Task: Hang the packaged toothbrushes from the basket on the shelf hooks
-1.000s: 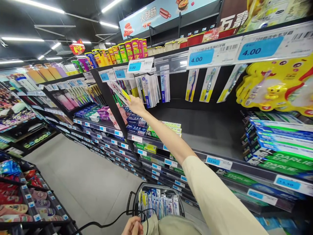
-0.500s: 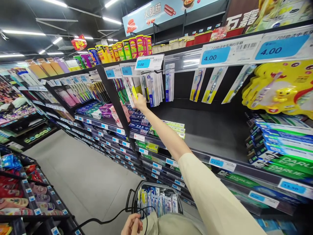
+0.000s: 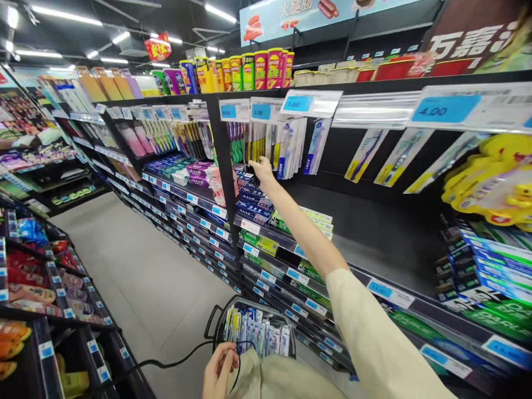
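Note:
My right hand point(image 3: 262, 170) reaches far out to the hanging toothbrushes. Its fingers are bent together at the lower ends of the yellow-backed toothbrush packs point(image 3: 256, 145); whether a pack is between them is hidden. Just right of it hang white and blue toothbrush packs point(image 3: 287, 152). Low in front of me, my left hand point(image 3: 221, 368) is closed, with a thin black cable point(image 3: 174, 363) pinched in its fingers. Beyond it a dark basket point(image 3: 216, 332) on the floor holds several packaged toothbrushes point(image 3: 260, 332).
Toothpaste boxes point(image 3: 254, 208) are stacked below my right hand. A price-tag rail point(image 3: 374, 110) runs above the hooks. At far right hang yellow blister packs point(image 3: 492, 180) over Darlie boxes point(image 3: 499, 271). The grey aisle floor point(image 3: 141, 277) lies left, with a slipper rack point(image 3: 50, 316) beside it.
The view has turned left. The white and yellow toothbrush pack seen in my right hand earlier no longer shows there; that hand is now at the hanging row. My left hand keeps the cable.

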`<control>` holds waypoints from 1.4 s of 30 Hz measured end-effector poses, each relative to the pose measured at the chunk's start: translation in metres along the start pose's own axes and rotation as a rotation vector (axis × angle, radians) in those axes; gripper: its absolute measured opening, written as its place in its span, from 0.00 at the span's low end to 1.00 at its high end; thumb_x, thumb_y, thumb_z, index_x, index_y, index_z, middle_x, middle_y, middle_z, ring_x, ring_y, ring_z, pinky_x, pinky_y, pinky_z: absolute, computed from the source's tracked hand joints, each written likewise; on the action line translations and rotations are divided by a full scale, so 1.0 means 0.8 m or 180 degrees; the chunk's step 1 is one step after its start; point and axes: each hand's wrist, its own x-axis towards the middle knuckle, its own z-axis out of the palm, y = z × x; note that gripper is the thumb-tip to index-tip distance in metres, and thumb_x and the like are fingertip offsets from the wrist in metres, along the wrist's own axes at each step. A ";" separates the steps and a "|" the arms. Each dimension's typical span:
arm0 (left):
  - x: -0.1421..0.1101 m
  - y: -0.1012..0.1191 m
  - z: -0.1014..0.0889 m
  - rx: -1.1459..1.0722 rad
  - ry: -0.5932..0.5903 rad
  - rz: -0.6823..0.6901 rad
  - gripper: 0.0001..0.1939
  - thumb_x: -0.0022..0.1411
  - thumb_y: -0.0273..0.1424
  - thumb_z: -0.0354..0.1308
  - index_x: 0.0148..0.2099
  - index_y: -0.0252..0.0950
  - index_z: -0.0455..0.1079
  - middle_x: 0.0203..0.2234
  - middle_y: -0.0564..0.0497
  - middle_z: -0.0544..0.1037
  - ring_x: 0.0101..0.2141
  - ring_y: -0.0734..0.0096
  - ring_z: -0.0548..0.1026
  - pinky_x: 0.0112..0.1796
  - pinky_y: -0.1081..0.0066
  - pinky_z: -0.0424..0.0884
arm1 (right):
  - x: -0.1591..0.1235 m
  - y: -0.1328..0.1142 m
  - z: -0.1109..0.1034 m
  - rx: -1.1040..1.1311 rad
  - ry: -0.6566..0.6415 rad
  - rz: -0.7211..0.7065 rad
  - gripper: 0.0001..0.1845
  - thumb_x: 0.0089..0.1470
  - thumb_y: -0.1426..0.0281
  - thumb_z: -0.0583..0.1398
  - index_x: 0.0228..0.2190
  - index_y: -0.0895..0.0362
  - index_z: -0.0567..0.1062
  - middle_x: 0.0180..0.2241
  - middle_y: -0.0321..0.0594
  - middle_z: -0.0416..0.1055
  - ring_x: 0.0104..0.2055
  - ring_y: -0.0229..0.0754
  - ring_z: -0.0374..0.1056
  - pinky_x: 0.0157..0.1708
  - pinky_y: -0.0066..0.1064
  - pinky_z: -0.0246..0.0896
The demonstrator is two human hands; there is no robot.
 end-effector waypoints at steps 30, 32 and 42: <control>0.006 -0.111 -0.063 0.0106 0.0214 -0.1167 0.13 0.62 0.37 0.60 0.45 0.35 0.73 0.36 0.46 0.81 0.33 0.66 0.79 0.39 0.67 0.75 | -0.696 0.376 -0.114 -0.1430 -0.1705 0.3622 0.09 0.44 0.69 0.67 0.31 0.57 0.79 0.31 0.41 0.79 0.36 0.45 0.73 0.46 0.39 0.68; 0.032 -0.134 -0.061 -0.0053 0.0324 -0.1290 0.12 0.62 0.35 0.59 0.45 0.34 0.71 0.37 0.45 0.81 0.34 0.67 0.80 0.40 0.66 0.77 | -0.693 0.394 -0.127 -0.1543 -0.1531 0.3623 0.09 0.44 0.69 0.66 0.31 0.56 0.79 0.33 0.41 0.79 0.37 0.46 0.73 0.49 0.39 0.66; 0.197 -0.315 -0.049 0.0114 0.0995 -0.1673 0.13 0.68 0.31 0.60 0.53 0.32 0.70 0.48 0.42 0.79 0.45 0.61 0.79 0.49 0.56 0.76 | -0.778 0.479 -0.173 -0.1786 -0.0886 0.3964 0.31 0.44 0.48 0.58 0.41 0.60 0.75 0.39 0.52 0.79 0.40 0.49 0.75 0.36 0.35 0.70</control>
